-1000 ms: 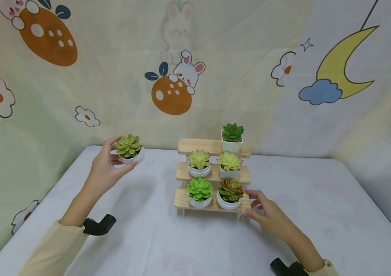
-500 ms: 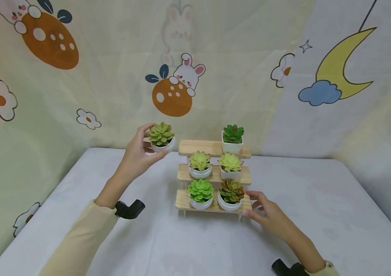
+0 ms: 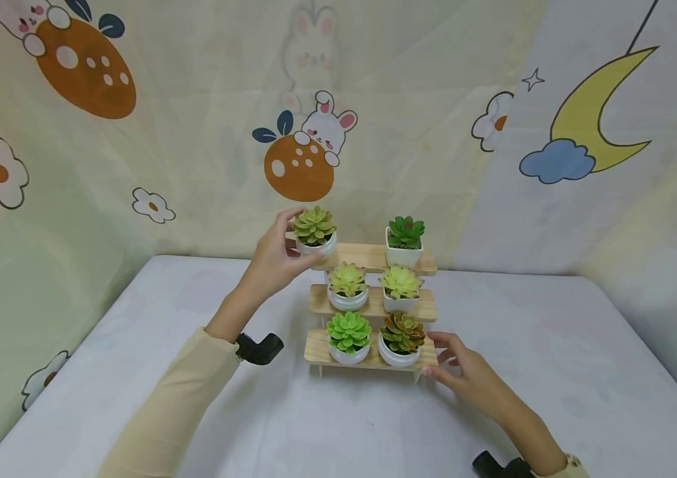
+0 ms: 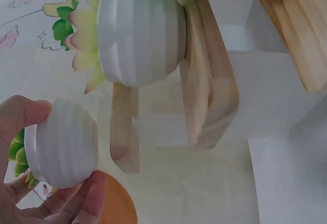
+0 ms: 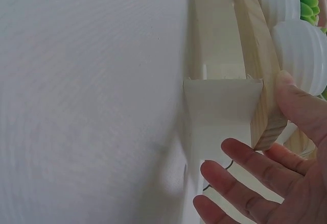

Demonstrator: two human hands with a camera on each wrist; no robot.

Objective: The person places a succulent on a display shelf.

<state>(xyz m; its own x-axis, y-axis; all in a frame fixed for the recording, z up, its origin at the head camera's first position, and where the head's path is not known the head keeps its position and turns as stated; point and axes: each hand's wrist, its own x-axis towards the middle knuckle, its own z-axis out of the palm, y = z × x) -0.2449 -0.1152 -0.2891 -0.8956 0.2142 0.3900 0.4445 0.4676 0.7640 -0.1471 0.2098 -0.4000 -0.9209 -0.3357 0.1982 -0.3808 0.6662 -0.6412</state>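
Note:
My left hand (image 3: 275,255) grips a white round pot with a pale green succulent (image 3: 314,226), thumb and fingers around the pot. In the head view this plant is over the left end of the top board; in the left wrist view the held pot (image 4: 64,145) shows a gap from the board (image 4: 124,137). My right hand (image 3: 464,372) holds the right end of the bottom board of a three-tier wooden plant stand (image 3: 323,352). The right wrist view shows the thumb (image 5: 286,81) against the board, with the other fingers spread past its end.
A dark green succulent (image 3: 405,239) in a square pot stands at the top board's right. Two yellow-green ones (image 3: 346,282) sit on the middle board. Below are a bright green (image 3: 348,335) and a reddish-brown succulent (image 3: 401,335). A white cloth (image 3: 344,425) covers the table; a printed curtain (image 3: 207,133) hangs behind.
My left hand has carried the succulent rightward, from beside the stand to over the top board's left end. My right hand has stayed at the bottom board.

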